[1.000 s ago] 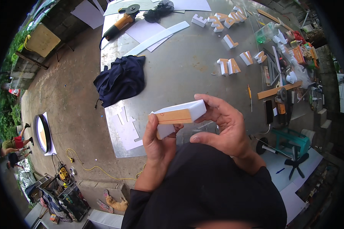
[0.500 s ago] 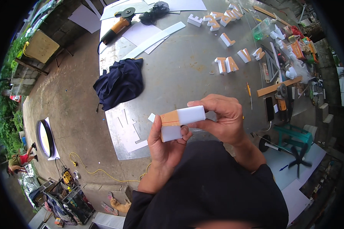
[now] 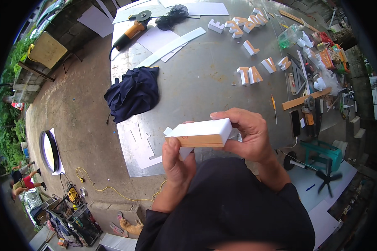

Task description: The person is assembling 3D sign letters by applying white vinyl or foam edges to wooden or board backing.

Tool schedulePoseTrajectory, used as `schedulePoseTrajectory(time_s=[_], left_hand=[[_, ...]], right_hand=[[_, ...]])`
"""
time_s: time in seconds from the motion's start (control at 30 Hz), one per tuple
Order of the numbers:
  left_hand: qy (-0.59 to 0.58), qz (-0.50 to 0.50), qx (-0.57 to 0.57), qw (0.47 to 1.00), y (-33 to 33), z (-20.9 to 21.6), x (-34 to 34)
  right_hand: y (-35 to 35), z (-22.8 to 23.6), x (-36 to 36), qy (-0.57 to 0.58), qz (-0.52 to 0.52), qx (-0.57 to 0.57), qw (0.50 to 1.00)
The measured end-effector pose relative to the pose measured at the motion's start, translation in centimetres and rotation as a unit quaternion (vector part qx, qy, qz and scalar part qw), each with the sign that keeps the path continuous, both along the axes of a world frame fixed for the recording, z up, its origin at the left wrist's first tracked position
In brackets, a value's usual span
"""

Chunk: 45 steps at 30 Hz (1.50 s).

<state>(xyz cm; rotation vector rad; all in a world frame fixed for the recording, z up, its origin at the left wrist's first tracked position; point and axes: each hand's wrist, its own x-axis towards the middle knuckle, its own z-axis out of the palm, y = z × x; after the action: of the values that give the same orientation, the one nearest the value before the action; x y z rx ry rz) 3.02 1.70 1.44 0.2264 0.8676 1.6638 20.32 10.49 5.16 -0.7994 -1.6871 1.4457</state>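
Between my two hands is a white block letter with an orange-brown face, held above the near part of the metal table. My left hand grips its left part from below, thumb against the brown face and some fingers hidden behind it. At its right end, my right hand pinches it between thumb and fingers. The brown face is turned toward me, and the long white side is uppermost. Which letter it is, I cannot tell from this angle.
Several similar block letters stand on the metal table farther off. A dark blue cloth, an angle grinder and a cut-out white sheet lie to the left. Tools, a phone and a plastic bottle crowd the right side.
The block letter has been turned in my hands, so its brown face and long white side now show. My right fingers have shifted on its end. Behind at left, a person has moved slightly.
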Motion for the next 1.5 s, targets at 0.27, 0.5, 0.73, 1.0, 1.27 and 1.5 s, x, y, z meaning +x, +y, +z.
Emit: schedulePoseTrajectory(time_s=[0.27, 0.5, 0.73, 1.0, 1.27, 1.5], left_hand=[[0.301, 0.016, 0.126, 0.945, -0.4, 0.3, -1.0], [0.400, 0.001, 0.174, 0.900, -0.3, 2.0, -1.6], [0.471, -0.029, 0.152, 0.868, 0.6, 3.7, -2.7], [0.490, -0.126, 0.124, 0.854, 1.3, 4.6, -3.6], [0.505, -0.136, 0.160, 0.837, 1.1, 6.0, -4.1], [0.489, -0.043, 0.186, 0.851, 0.8, 4.4, -2.9]], right_hand=[[-1.2, -0.2, 1.5, 0.105, 0.028, -0.178, 0.978], [-0.9, -1.7, 1.4, 0.150, 0.049, -0.183, 0.970], [1.6, -2.3, 2.3, 0.025, 0.137, -0.089, 0.986], [1.3, -1.3, 1.6, -0.131, 0.176, 0.031, 0.975], [0.5, -2.6, 2.2, -0.036, 0.126, 0.054, 0.990], [-0.7, -4.5, 1.9, 0.044, 0.116, -0.045, 0.991]])
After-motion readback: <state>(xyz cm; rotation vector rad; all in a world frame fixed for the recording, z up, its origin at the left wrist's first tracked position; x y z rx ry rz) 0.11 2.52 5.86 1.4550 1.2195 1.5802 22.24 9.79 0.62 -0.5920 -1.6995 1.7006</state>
